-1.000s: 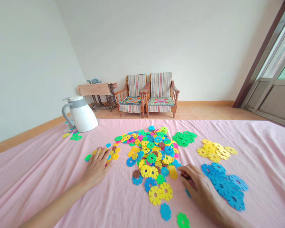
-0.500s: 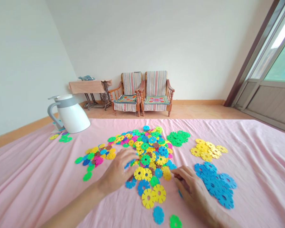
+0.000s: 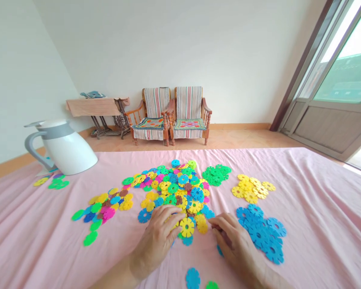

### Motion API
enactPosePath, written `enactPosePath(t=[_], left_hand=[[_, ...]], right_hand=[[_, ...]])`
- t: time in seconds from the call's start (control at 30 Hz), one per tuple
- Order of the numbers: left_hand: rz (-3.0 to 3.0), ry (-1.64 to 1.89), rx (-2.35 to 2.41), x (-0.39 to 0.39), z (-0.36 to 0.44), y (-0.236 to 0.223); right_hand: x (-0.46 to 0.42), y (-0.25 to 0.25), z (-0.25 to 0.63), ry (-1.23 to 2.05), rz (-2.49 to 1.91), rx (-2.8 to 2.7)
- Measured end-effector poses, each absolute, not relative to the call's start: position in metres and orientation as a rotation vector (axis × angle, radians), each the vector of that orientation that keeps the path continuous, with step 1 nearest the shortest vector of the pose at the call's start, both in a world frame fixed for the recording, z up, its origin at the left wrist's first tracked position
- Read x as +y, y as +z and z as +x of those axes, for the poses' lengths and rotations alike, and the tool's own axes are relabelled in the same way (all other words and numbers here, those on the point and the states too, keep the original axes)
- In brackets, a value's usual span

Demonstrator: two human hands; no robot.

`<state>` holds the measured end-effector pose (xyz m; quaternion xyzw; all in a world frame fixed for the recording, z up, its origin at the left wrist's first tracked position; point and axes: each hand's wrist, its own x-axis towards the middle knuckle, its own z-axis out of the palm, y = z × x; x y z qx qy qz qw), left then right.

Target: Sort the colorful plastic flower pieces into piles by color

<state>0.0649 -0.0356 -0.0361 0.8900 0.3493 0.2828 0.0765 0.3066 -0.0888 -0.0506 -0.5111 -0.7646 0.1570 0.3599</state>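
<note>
My left hand (image 3: pixel 160 232) is at the near side of a mixed heap of notched, flower-shaped plastic discs (image 3: pixel 171 199). Its fingers are curved and apart from the thumb, with the fingertips at a yellow disc (image 3: pixel 187 227). Across from it, at the heap's right edge, my right hand (image 3: pixel 236 243) has its fingers bent close together, thumb near the index finger. What lies between those fingertips is hidden. A blue disc (image 3: pixel 220 251) peeks out beneath the right hand. Close to its wrist lies a pile of blue discs (image 3: pixel 266 233).
Green discs (image 3: pixel 216 175) and yellow discs (image 3: pixel 249 189) form separate piles behind the blue one. A smaller mixed group (image 3: pixel 108 212) lies at left. A white jug (image 3: pixel 69 150) stands on the pink cloth (image 3: pixel 321 192). Two wooden chairs (image 3: pixel 189 112) are beyond the table.
The view has turned right. My left hand has come nearer and rightward, and the front pair of yellow discs no longer shows where it lay. My right hand keeps its bent pose.
</note>
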Motion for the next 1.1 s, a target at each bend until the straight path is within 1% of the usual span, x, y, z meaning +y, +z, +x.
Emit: enactPosePath(t=[0.1,0.27,0.4,0.53,0.67,0.73,0.8,1.0,1.1], left_hand=[[2.591,1.021,1.128,-0.031,0.06,-0.04],[2.522,1.088,1.148,-0.033,0.053,-0.039],[2.455,1.151,1.188,-0.031,0.047,-0.039],[2.331,1.164,1.245,-0.027,0.041,-0.039],[2.258,1.161,1.266,-0.024,0.039,-0.04],[2.256,1.17,1.267,-0.023,0.039,-0.041],[2.259,1.187,1.271,-0.022,0.039,-0.041],[2.257,1.208,1.288,-0.021,0.039,-0.041],[2.261,1.209,1.292,-0.02,0.039,-0.041]], right_hand=[[-0.091,-0.046,0.3,0.381,-1.316,-1.981],[-0.089,-0.027,0.274,0.38,-1.317,-2.132],[-0.079,-0.023,0.255,0.308,-1.36,-2.261],[-0.073,-0.031,0.25,0.156,-1.362,-2.31],[-0.074,-0.036,0.251,-0.086,-1.243,-2.436],[-0.075,-0.037,0.251,-0.15,-1.202,-2.479],[-0.076,-0.038,0.249,-0.13,-1.214,-2.44],[-0.08,-0.039,0.247,0.124,-1.346,-2.282],[-0.081,-0.039,0.247,0.137,-1.35,-2.276]])
